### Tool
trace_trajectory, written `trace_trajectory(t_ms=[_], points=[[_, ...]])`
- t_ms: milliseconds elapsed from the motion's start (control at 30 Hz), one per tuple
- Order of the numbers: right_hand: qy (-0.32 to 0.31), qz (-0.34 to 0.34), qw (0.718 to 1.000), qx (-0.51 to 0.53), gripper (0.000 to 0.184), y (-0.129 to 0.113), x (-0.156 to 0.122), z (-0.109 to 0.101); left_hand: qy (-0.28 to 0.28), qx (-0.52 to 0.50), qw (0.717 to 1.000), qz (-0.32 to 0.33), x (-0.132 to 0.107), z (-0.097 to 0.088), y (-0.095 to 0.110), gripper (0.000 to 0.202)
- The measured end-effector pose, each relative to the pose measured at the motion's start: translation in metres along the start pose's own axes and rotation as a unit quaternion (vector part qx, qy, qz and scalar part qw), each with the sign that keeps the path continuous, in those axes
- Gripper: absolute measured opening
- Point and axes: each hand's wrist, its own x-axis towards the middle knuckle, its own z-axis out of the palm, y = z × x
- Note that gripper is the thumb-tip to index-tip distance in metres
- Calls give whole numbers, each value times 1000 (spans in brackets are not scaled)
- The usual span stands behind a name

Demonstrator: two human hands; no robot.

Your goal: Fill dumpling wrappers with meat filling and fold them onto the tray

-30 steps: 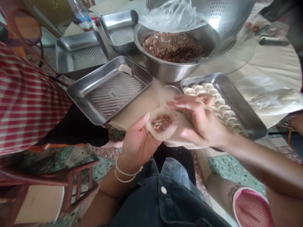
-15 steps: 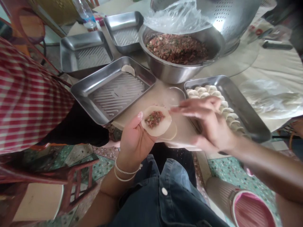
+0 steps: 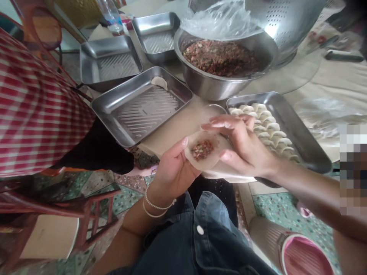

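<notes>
My left hand (image 3: 174,170) cradles a round dumpling wrapper (image 3: 197,138), thumb on its near-left edge. A mound of meat filling (image 3: 202,149) with green bits sits in its middle. My right hand (image 3: 243,143) hovers at the wrapper's right side, thumb and fingers apart; whether a fingertip touches the dough I cannot tell. Behind that hand, a metal tray (image 3: 305,141) holds rows of folded dumplings (image 3: 271,126). Another tray (image 3: 143,109), ahead and to the left, bears a single dumpling (image 3: 159,82). A steel bowl (image 3: 213,87) of meat filling (image 3: 220,57) stands beyond.
Two more metal trays (image 3: 114,63) stand at the back left near a plastic bottle (image 3: 113,19). A clear plastic bag (image 3: 223,23) hangs over the bowl beside a perforated colander (image 3: 292,23). At left stands a person in a checked shirt (image 3: 37,114). A bin (image 3: 275,236) is below right.
My left hand has moved slightly right with the filled wrapper. My right hand has come left and closer, its fingers now beside the wrapper's edge. The view has shifted a little.
</notes>
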Motion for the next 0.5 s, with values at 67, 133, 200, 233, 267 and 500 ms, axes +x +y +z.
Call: trace_trajectory(t_ms=[67, 133, 200, 233, 267, 500], points=[[-5, 30, 999, -19, 49, 10, 6, 3, 20, 3, 1000, 16, -1, -1, 3, 43], [-34, 59, 996, -57, 53, 22, 11, 8, 45, 9, 998, 31, -3, -2, 6, 42], [-77, 73, 991, -86, 62, 32, 14, 12, 64, 14, 997, 40, -4, -3, 8, 43], [-94, 75, 989, -92, 66, 35, 15, 14, 67, 16, 997, 43, -4, -3, 9, 44], [-101, 74, 988, -92, 68, 36, 15, 14, 66, 16, 997, 44, -4, -4, 9, 45], [8, 8, 1000, 0, 54, 3, 4, 1, -14, 3, 1000, 10, -1, 0, 5, 54]])
